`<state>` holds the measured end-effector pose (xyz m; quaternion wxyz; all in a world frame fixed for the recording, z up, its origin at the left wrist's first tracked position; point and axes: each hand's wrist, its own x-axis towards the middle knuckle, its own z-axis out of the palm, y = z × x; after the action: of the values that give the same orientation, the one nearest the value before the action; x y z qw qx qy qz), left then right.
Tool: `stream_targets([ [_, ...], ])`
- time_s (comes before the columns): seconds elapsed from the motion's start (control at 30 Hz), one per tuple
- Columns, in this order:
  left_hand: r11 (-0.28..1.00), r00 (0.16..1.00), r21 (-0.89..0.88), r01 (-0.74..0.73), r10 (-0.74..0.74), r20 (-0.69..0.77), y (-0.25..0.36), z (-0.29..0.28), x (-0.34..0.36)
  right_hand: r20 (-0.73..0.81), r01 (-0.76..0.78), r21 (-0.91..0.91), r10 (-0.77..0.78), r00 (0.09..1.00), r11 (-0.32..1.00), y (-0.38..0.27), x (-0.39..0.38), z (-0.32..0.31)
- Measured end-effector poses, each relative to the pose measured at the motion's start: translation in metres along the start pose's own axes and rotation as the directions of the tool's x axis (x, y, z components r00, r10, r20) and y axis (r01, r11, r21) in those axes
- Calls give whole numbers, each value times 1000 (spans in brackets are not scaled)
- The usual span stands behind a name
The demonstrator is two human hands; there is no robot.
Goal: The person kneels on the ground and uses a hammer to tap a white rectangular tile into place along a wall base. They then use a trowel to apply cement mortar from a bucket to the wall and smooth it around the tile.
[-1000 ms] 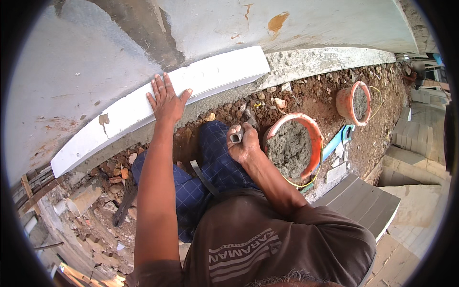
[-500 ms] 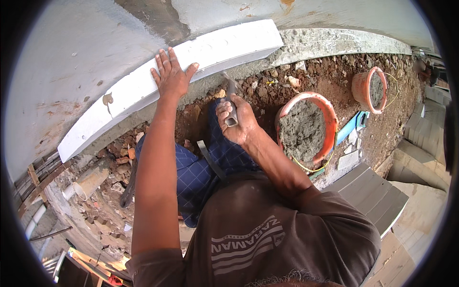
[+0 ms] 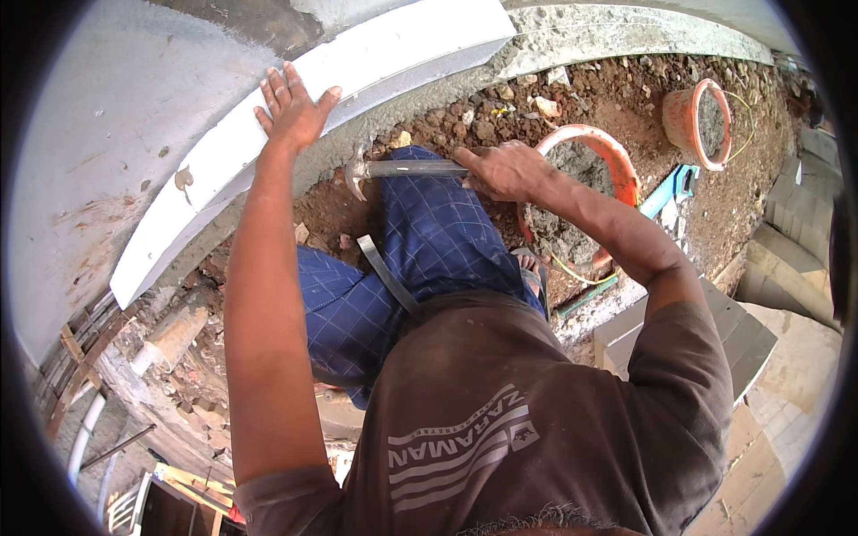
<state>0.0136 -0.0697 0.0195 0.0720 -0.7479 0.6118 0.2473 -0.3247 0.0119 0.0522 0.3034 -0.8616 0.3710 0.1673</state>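
My left hand [image 3: 293, 114] rests on a long white block [image 3: 420, 36] along the painted wall [image 3: 98, 188], fingers spread and palm down, holding nothing. A strip of grey mortar [image 3: 340, 154] runs beneath the block's near edge. My right hand [image 3: 509, 171] grips a hammer [image 3: 400, 170] by its handle. It is held sideways, with the head to the left, over my knee and below the block. Right beside that hand stands an orange bucket [image 3: 626, 170] of wet grey mortar, partly hidden by my forearm.
A smaller orange bucket [image 3: 684, 121] of mortar sits on rubbly soil [image 3: 483, 125] to the right, near a blue saw [image 3: 668, 190]. A rough concrete strip [image 3: 626, 31] continues along the wall. Grey slabs [image 3: 742, 344] lie at the right, pipes [image 3: 88, 433] at the lower left.
My right hand has swung round to the right, turning the hammer from end-on to sideways. My left hand stays on the block. The whole view has shifted, raising the block in the picture.
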Motion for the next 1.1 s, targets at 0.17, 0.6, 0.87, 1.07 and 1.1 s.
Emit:
stream_targets([
  [0.17,1000,1000,-11,-7,7,-21,1,-3,-4,205,82,-399,1,979,913,40,73,-31],
  [0.6,999,998,-41,-33,30,-54,0,-1,-4,213,307,-376,-241,947,874,13,133,-7],
  [0.87,999,997,-19,-29,28,-76,3,-1,-4,242,95,-240,-35,970,966,-5,130,4],
  [1.07,999,997,-37,-37,34,-76,6,1,-10,218,68,-211,-21,976,975,-7,137,-8],
  [1.1,999,996,-33,-40,37,-77,6,3,-8,201,67,-210,-25,979,975,-4,139,-2],
])
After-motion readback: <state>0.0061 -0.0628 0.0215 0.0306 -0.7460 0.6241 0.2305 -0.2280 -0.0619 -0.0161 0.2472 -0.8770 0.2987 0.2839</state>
